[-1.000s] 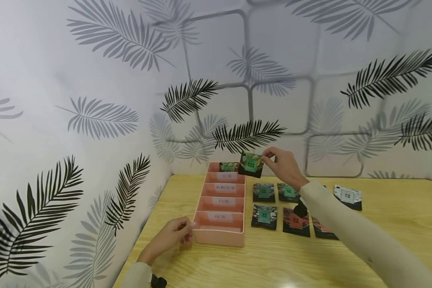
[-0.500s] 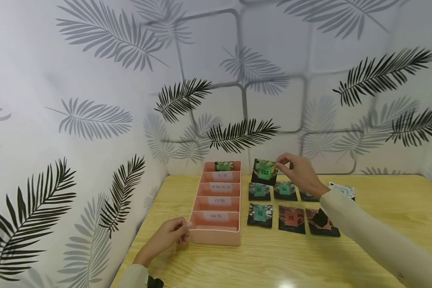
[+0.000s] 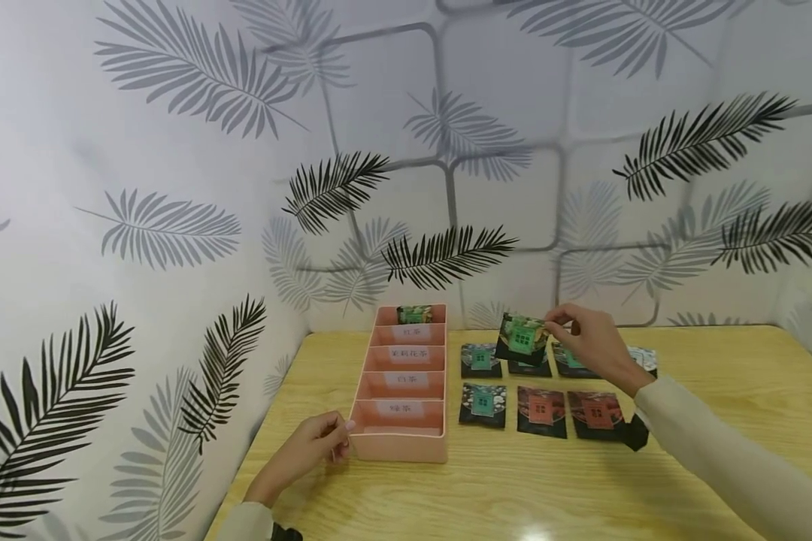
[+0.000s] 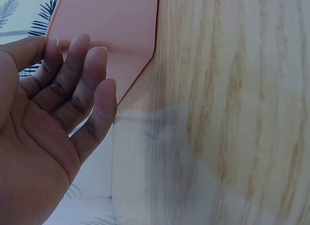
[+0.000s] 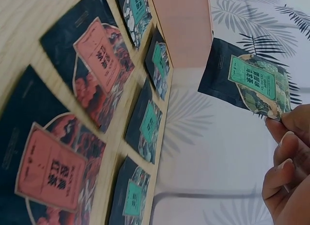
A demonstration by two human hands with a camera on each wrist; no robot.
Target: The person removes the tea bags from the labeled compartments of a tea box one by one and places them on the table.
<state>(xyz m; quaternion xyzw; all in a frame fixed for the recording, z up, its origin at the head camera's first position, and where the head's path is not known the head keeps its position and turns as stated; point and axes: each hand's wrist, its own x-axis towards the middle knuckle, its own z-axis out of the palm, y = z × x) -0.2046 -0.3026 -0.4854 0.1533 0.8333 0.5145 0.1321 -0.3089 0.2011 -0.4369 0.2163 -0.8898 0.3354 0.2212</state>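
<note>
In the head view my right hand (image 3: 598, 346) pinches the top right corner of a black-and-green tea sachet (image 3: 522, 340). The sachet (image 5: 252, 82) hangs tilted above the table, its green label showing in the right wrist view. My left hand (image 3: 306, 454) is at the near left corner of a pink divided box (image 3: 399, 449). The left wrist view shows that thumb and index finger (image 4: 52, 46) pinching the box's edge, the other fingers loosely bent. Another green sachet (image 3: 414, 314) stands in the box's farthest compartment; white labels mark the nearer dividers.
Right of the box, tea sachets lie in two rows: green-labelled ones (image 3: 480, 362) behind, partly hidden by the held sachet and hand, a green one (image 3: 483, 406) and two red ones (image 3: 541, 412) in front. A white-topped sachet (image 3: 644, 359) lies farther right. A leaf-patterned wall backs the table (image 3: 487, 488).
My right hand has carried the sachet rightward and down, from beside the box's far end to over the back row of sachets. The left hand stays at the box corner.
</note>
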